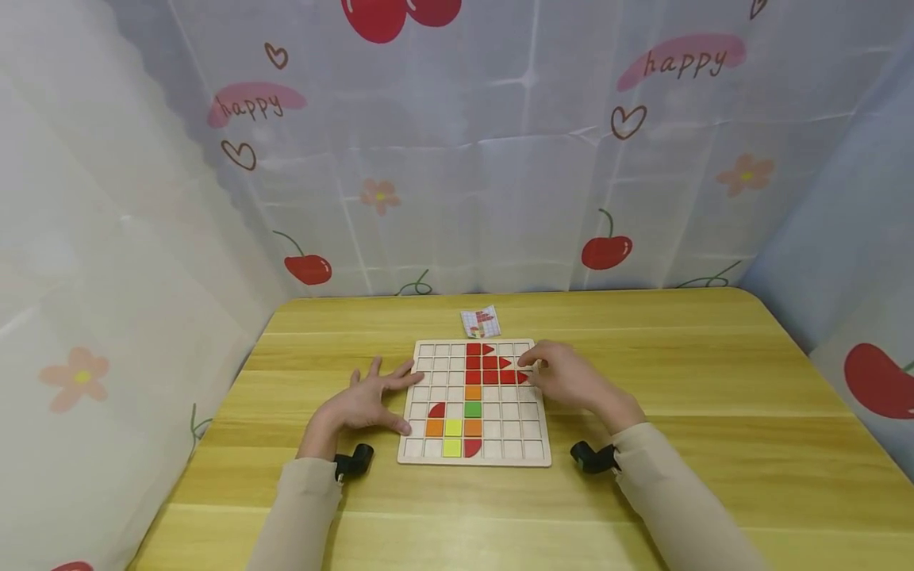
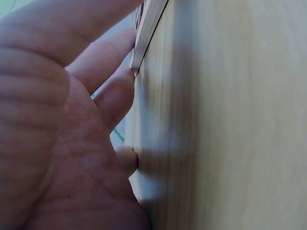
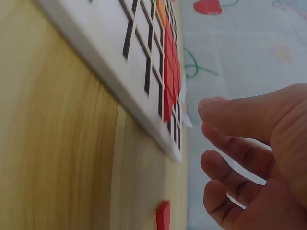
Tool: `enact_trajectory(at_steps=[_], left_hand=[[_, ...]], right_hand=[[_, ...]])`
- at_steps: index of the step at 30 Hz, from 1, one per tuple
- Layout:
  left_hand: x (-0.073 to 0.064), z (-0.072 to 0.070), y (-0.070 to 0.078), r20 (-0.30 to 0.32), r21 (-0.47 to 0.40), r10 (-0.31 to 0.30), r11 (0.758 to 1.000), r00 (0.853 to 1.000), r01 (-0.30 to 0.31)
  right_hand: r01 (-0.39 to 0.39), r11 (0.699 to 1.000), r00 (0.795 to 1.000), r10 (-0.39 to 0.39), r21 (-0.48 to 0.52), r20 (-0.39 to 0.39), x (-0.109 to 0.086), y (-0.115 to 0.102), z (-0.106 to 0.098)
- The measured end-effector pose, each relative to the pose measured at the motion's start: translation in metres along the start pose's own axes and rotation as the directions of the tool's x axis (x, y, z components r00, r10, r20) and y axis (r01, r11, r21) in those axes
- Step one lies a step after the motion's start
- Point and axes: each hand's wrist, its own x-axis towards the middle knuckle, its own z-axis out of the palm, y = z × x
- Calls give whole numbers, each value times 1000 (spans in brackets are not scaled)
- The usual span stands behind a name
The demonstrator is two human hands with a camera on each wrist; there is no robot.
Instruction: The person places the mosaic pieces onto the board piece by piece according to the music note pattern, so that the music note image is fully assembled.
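Observation:
A pale wooden grid board (image 1: 512, 430) lies on the table, with red, orange, green and yellow pieces in some squares. Three rows of red squares end in red triangles (image 1: 505, 363) near its top. My left hand (image 1: 362, 400) is spread along the board's left edge, fingertips and thumb at the rim. Over the upper right edge hovers my right hand (image 1: 564, 377), its fingers loosely bent and nothing between them in the right wrist view. A red piece (image 3: 163, 215) lies on the table beside the board in that view; the right hand hides it from the head camera.
A small printed card (image 1: 481, 321) with a coloured pattern lies just behind the board. The wooden table (image 1: 714, 381) reaches back to a printed curtain (image 1: 457, 198), and more curtain hangs on both sides.

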Motion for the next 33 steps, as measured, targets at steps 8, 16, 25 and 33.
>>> enact_trajectory(at_steps=[8, 16, 25, 33], left_hand=[[0, -1, 0, -2, -4, 4, 1000, 1000, -4], [0, -2, 1, 0, 15, 8, 1000, 1000, -8], [-1, -2, 1, 1, 0, 10, 1000, 1000, -10], [0, -1, 1, -2, 2, 0, 1000, 1000, 0]], right_hand=[[0, 999, 1000, -1, -44, -26, -8, 33, -13], [-54, 991, 998, 50, -121, -39, -9, 44, -16], [-65, 990, 997, 60, -125, -40, -9, 46, -13], [-126, 986, 992, 122, -106, -42, -10, 45, -13]])
